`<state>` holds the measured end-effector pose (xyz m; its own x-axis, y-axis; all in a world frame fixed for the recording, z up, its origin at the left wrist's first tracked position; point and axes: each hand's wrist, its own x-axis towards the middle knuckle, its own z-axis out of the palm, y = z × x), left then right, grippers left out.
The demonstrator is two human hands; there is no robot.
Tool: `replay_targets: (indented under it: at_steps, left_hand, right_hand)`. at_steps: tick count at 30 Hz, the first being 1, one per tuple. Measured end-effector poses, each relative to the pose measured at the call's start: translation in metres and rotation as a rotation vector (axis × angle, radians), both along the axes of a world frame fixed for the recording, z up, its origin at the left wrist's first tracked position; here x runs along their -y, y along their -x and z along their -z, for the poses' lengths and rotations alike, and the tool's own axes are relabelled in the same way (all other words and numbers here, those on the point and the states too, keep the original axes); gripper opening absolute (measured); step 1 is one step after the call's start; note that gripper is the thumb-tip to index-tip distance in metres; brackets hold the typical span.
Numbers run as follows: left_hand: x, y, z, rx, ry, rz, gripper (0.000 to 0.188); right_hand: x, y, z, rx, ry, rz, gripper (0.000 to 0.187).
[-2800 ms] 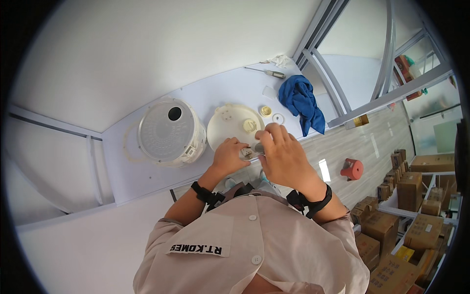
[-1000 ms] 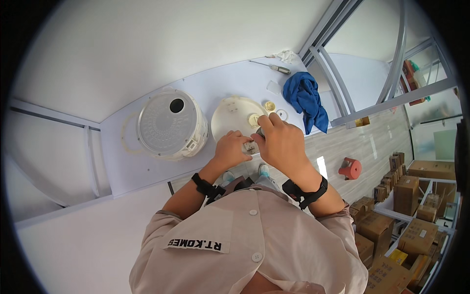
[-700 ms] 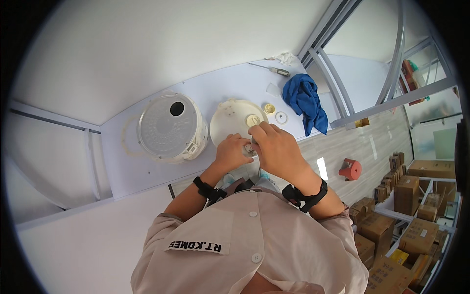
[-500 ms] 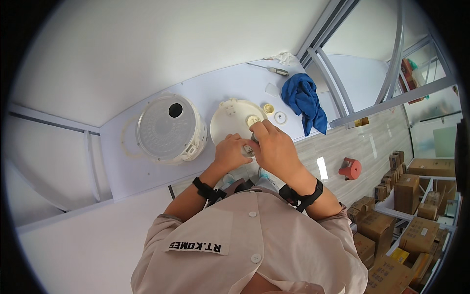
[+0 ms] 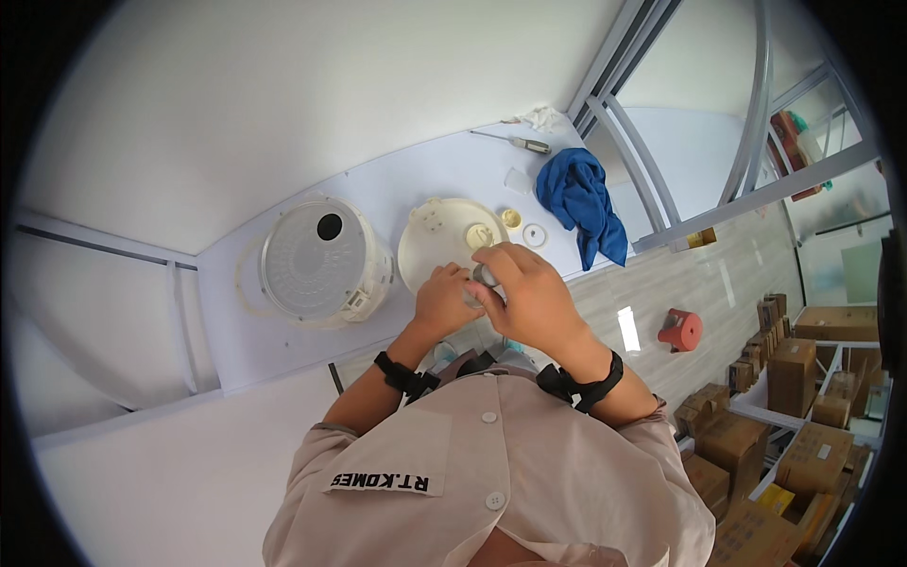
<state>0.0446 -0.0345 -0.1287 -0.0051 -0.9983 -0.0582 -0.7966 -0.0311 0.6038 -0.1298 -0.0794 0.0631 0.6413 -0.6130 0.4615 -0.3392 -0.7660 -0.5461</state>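
"Now, what differs?"

"The grey cylinder [image 5: 486, 274], frame centre, shows more plainly than 0.5 seconds ago; its angle apparently alters, suggesting work at the cream cover [image 5: 435, 250] is in progress."

"Hands?"

"2. Right hand [image 5: 536, 299]: clamped around the cylinder. Left hand [image 5: 444, 302]: curled at the cover's lower edge; grip undeterminable."

Left forearm [image 5: 371, 389] slanting forward and inward, right forearm [image 5: 628, 392] mirroring it, elbows bent, held out wide. Hands meeting ahead of torso. Left wrist [image 5: 403, 348] in line with arm; left hand [image 5: 445, 299] back upward, fingers curled toward other hand in pinching pose. Right wrist [image 5: 584, 348] nearly straight; right hand [image 5: 532, 291] back upward, fingers bent over, gripping, thumb stretched toward left fingertips. Both hands close together.
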Motion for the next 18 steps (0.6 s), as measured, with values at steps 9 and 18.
replay_targets:
  at_steps: [9, 18]
  left_hand:
    - [0.005, 0.021, -0.054, 0.052, 0.007, -0.041, 0.061]
    - [0.062, 0.081, -0.05, -0.015, 0.18, -0.062, 0.031]
  right_hand:
    - [0.041, 0.049, -0.022, 0.23, -0.03, 0.054, 0.034]
    - [0.081, 0.117, -0.02, 0.306, -0.003, 0.078, 0.033]
